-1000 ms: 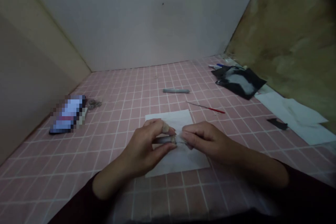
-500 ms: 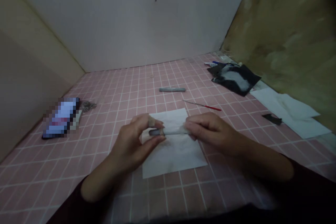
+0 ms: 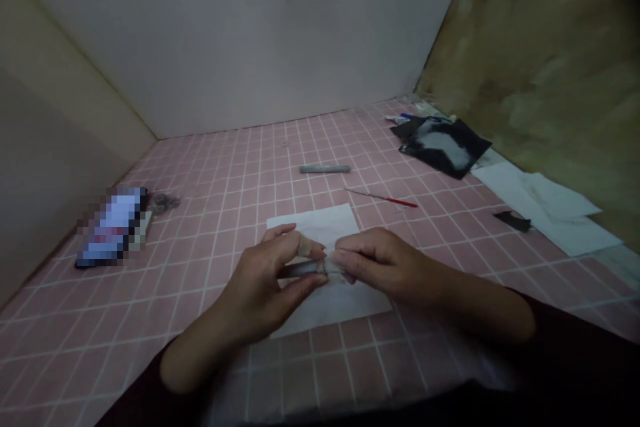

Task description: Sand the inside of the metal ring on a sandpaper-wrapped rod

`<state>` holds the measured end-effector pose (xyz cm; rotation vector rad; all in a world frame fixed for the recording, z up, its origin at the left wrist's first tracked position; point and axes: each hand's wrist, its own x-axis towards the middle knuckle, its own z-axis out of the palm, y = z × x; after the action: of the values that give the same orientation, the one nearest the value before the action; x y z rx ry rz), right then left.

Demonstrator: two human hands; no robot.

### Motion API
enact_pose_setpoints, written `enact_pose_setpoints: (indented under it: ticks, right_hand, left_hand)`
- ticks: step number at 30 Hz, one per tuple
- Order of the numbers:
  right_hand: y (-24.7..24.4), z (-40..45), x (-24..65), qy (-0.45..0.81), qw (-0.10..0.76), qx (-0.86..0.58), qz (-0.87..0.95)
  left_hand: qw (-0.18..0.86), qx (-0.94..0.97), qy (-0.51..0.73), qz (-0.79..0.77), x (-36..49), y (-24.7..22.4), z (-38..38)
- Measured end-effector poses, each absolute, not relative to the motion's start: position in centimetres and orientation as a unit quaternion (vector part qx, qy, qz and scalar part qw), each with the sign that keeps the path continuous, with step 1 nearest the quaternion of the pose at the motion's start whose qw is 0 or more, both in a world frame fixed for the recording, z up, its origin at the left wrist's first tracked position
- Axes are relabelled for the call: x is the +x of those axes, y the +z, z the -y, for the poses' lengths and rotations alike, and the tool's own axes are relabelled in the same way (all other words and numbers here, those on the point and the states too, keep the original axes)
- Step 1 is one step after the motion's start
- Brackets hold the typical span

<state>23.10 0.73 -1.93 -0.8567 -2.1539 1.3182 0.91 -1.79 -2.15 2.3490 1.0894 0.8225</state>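
Observation:
Over a white sheet of paper, a slim grey rod lies roughly level between my two hands. My left hand pinches it between thumb and forefinger, at a small brownish band around the rod. A beige strip is wrapped around my left forefinger. My right hand is closed by the rod's right part, its fingertips nearly touching those of my left. Its fingers cover that end, and a blurred whitish patch shows beside them. I cannot tell whether that patch is a held scrap or the sheet.
A second grey rod lies beyond my hands, near a thin red-handled file. To the left are a phone and a small grey coil. On the right lie black sheets, white papers and a dark scrap.
My right hand has slid left along the rod, towards my left fingertips. My left hand has shifted slightly right and down, still pinching. The whole view has moved a little.

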Motion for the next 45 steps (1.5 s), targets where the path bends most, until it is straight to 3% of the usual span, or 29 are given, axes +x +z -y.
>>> enact_pose_setpoints:
  ticks: [4,9,14,19,28,36,39,45]
  right_hand:
    - [-1.9,-1.2,23.6,0.455,0.270,-0.325,0.784]
    - [-2.1,-0.8,23.1,0.488,0.224,-0.320,0.780]
    - [-1.9,-1.2,23.4,0.460,0.260,-0.330,0.782]
    - [-2.3,-0.5,22.7,0.483,0.222,-0.321,0.784]
    - [-2.8,-0.1,23.1,0.273,0.247,-0.241,0.898]
    - [-3.0,0.6,22.5,0.171,0.254,-0.220,0.926]
    - [-2.9,0.5,22.6,0.210,0.247,-0.224,0.919]
    - [-2.4,-1.2,23.9,0.443,0.227,-0.296,0.815]
  left_hand:
    - [0.192,0.832,0.301,-0.424,0.5,-2.1,1.6]
    - [0.217,0.848,0.285,-0.392,0.9,-2.0,1.8]
    - [0.203,0.830,0.298,-0.425,0.6,-2.1,1.5]
    - [0.223,0.837,0.281,-0.412,1.4,-2.1,2.0]
    - [0.449,0.751,0.258,-0.410,0.6,-1.8,1.7]
    - [0.534,0.713,0.228,-0.393,1.0,-1.5,1.9]
    - [0.491,0.738,0.229,-0.403,1.0,-1.6,1.9]
    - [0.361,0.779,0.289,-0.423,-0.1,-1.9,1.4]
